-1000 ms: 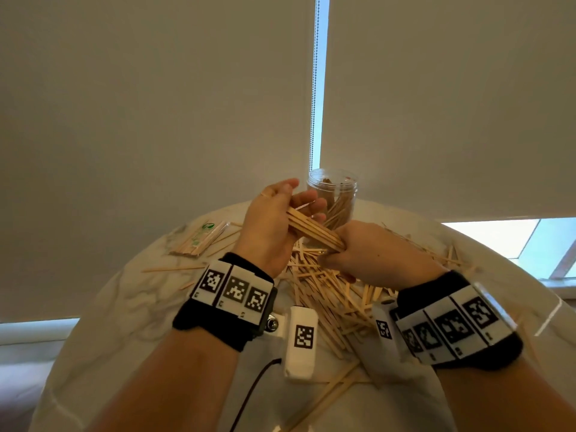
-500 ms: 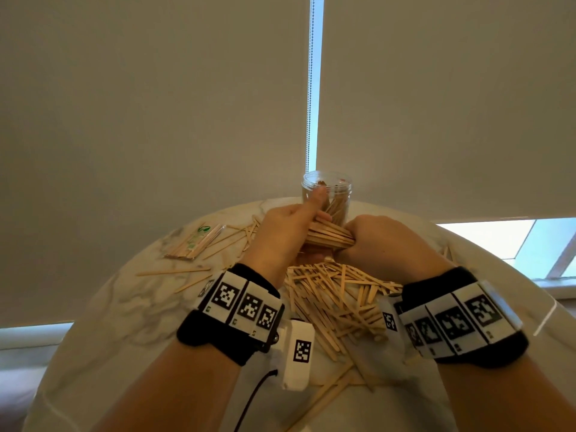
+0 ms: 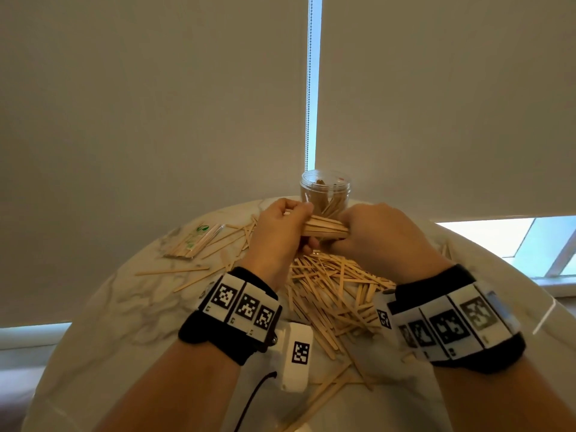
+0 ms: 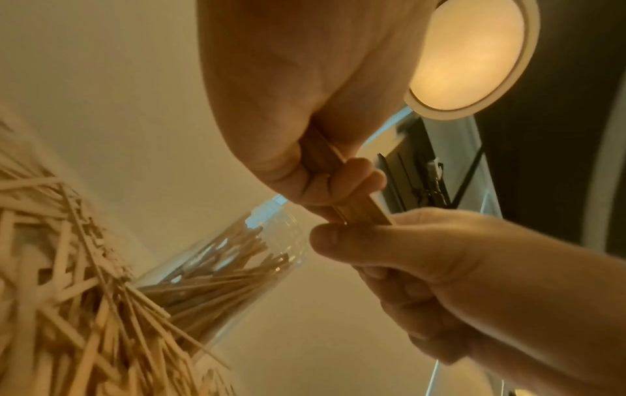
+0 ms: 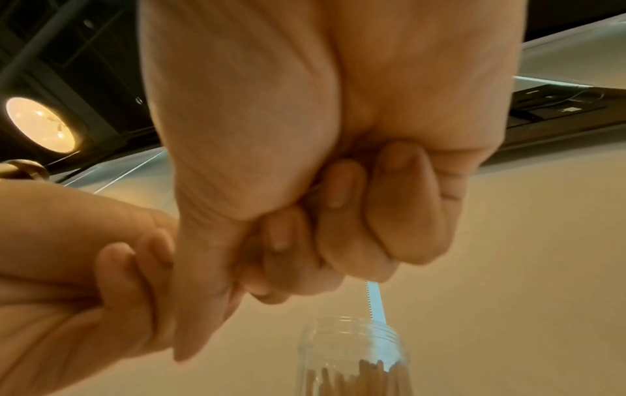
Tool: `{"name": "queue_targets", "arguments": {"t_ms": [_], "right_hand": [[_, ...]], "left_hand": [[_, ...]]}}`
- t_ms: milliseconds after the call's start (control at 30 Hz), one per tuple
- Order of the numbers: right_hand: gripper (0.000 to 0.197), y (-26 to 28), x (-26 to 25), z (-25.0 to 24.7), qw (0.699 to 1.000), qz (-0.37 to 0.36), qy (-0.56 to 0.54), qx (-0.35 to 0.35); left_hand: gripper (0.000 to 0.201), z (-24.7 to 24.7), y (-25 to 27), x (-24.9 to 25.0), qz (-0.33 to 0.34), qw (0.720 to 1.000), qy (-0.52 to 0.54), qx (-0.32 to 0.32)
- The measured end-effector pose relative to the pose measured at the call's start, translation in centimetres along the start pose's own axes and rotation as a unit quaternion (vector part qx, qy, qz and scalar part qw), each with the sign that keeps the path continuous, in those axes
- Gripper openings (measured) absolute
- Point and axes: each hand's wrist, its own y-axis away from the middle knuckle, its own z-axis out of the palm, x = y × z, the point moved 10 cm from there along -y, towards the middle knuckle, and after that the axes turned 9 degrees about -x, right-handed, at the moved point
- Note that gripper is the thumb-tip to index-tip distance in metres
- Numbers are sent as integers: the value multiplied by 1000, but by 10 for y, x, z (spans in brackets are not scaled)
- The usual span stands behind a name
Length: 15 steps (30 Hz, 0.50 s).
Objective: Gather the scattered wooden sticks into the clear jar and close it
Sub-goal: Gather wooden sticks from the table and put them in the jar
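A bundle of wooden sticks point(image 3: 324, 228) lies level between my two hands, just in front of the clear jar point(image 3: 325, 194). My left hand point(image 3: 282, 232) grips its left end with curled fingers, and my right hand point(image 3: 374, 236) grips its right end in a fist. The jar stands upright and lidless at the table's far edge, partly filled with sticks point(image 4: 217, 270). A big pile of loose sticks point(image 3: 330, 288) covers the marble table point(image 3: 124, 307) under my wrists. In the left wrist view the bundle point(image 4: 359, 211) passes between both hands. No lid is in view.
A plastic packet of sticks point(image 3: 194, 241) lies at the far left of the table, with a few stray sticks point(image 3: 171, 271) near it. A white roller blind point(image 3: 156, 104) hangs right behind the table. A black cable point(image 3: 252, 397) runs from my left wrist.
The bundle has dropped from a tilt to level. Both hands have closed in tighter round its ends and moved slightly toward the jar.
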Motion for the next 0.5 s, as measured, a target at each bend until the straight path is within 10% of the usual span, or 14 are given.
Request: {"name": "queue_targets", "arguments": {"t_ms": [233,500], "right_hand": [[43,2,0,0,998,-11,-42,-48],[51,6,-8,-6,990,-52,-122,-50]], "left_hand": [[55,-11,-3,8,-22,993,-103,45],[50,-14,-10,-10,-27,998,-44,34]]}}
